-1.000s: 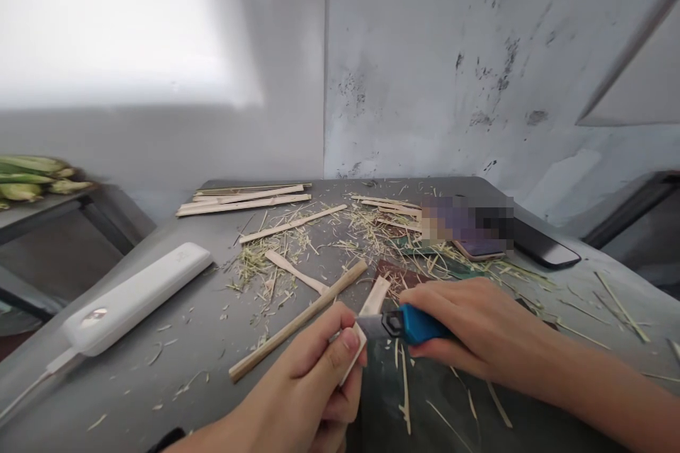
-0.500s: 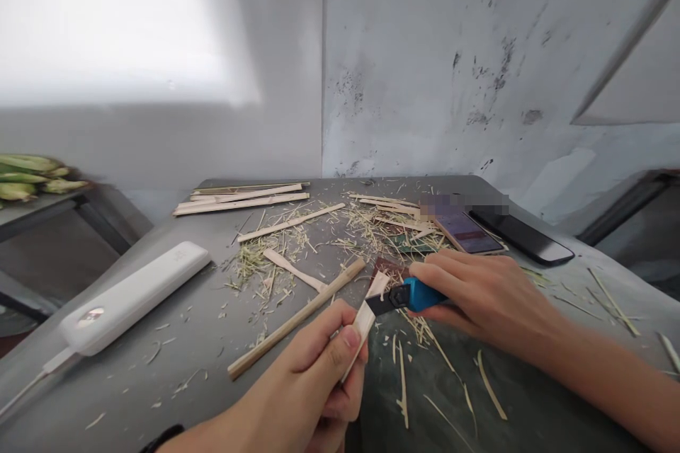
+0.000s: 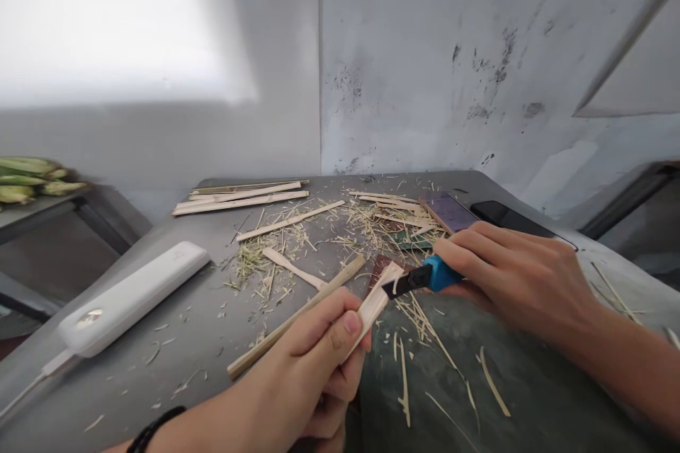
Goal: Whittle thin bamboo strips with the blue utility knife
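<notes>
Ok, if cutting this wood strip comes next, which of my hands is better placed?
Probably your right hand: it holds the blue knife, blade at the far end of the wood strip. Your left hand is gripping the strip's nearer part.

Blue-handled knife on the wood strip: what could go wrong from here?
1. The blue-handled knife meets the wood strip near its far end, and the bare left hand grips that strip lower down; a slip back could cut it.
2. The edge might dig in and split the strip's end.
3. A phone lies just beyond the right hand; a wide stroke could knock it.
</notes>
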